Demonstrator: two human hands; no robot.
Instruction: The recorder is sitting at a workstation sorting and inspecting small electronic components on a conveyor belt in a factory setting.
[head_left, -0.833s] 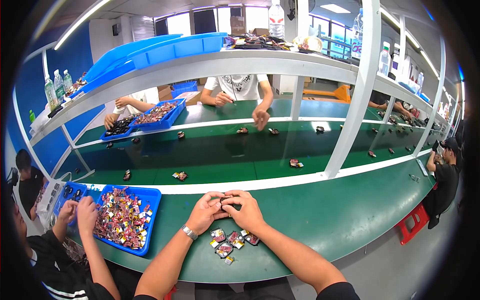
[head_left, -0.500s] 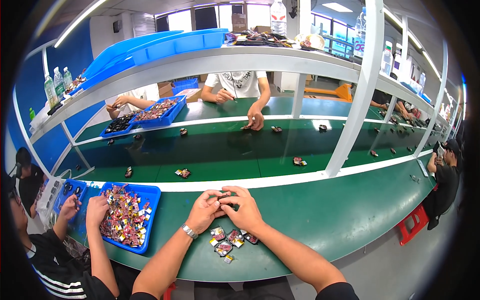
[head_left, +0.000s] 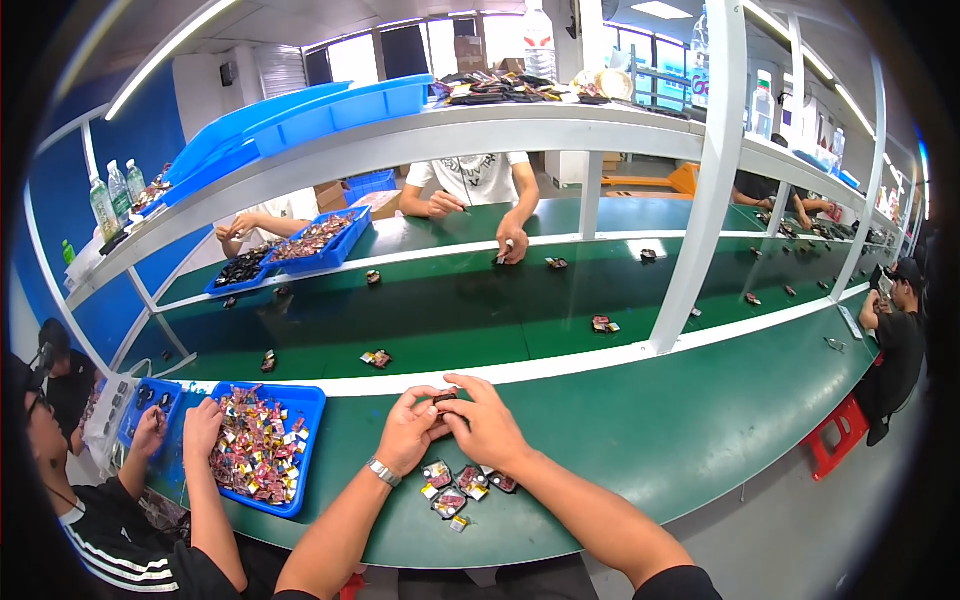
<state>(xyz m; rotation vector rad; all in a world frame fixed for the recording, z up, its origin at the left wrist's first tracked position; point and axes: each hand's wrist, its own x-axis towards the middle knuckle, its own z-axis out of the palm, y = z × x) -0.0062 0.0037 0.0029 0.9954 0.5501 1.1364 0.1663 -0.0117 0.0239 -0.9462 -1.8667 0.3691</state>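
Observation:
My left hand (head_left: pixel 407 432) and my right hand (head_left: pixel 488 428) meet above the green bench. Their fingers close round a small black casing (head_left: pixel 446 397), which they mostly cover. Just below my wrists lies a cluster of small black casings (head_left: pixel 447 502) with reddish circuit boards and silver pieces in them. A silver and yellow piece (head_left: pixel 458 524) sits at the near end of this cluster. On my left wrist is a metal-band watch (head_left: pixel 383 472).
A blue tray (head_left: pixel 312 440) heaped with circuit boards stands at left, where a co-worker's hand (head_left: pixel 203 428) reaches its edge. Beyond a white rail (head_left: pixel 550 367), a dark green conveyor (head_left: pixel 450 320) carries scattered parts. A white post (head_left: pixel 690 220) rises at right, supporting a shelf (head_left: pixel 480 128).
My view has shifted slightly. Both hands stay together on the black casing. Across the conveyor, a person's hand has shifted a little, and the parts on the belt sit slightly further right.

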